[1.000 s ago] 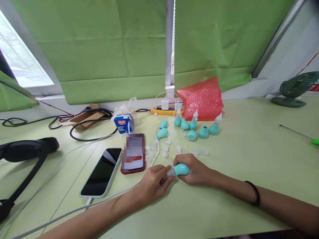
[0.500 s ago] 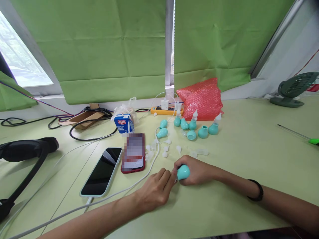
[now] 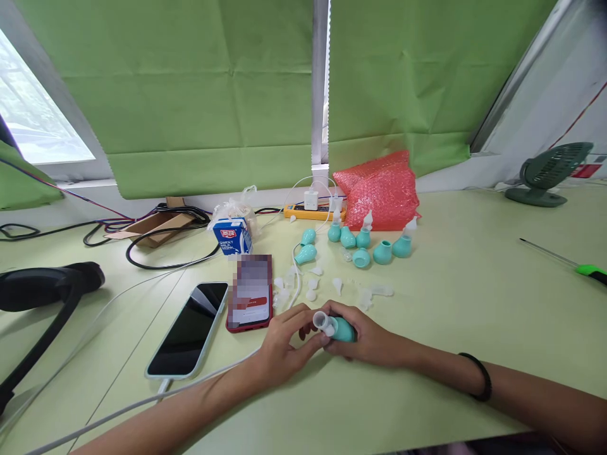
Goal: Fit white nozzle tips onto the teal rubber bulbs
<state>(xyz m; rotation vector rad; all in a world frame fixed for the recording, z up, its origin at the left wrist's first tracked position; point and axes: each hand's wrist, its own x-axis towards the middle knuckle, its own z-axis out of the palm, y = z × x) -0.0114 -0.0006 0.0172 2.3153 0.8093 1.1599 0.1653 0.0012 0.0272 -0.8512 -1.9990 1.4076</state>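
My right hand (image 3: 367, 335) is wrapped around a teal squeeze bulb (image 3: 343, 330) lying on its side, which looks like a nasal aspirator bulb. A whitish translucent tube (image 3: 323, 322) sticks out of its neck, its round open end facing up and left. The thumb and index finger of my left hand (image 3: 287, 344) close on that tube from the left. Beyond my hands lie several translucent tips, among them a pointed tip (image 3: 337, 286) and a clear tube piece (image 3: 380, 290). Farther back, several teal bulbs stand, one an open bulb (image 3: 382, 253); another bulb (image 3: 402, 246) carries a clear tip.
To the left are a black-screened phone (image 3: 188, 330) on a cable, a red-cased phone (image 3: 250, 292) and a blue milk carton (image 3: 233, 236). A red bubble-wrap bag (image 3: 379, 196) and yellow power strip (image 3: 294, 212) stand behind. At right are a screwdriver (image 3: 588, 270) and a fan (image 3: 545, 177).
The bulb in my right hand has turned, so the whitish tube's open end now shows. My left hand has shifted slightly and its fingers have loosened from a tight pinch around it.
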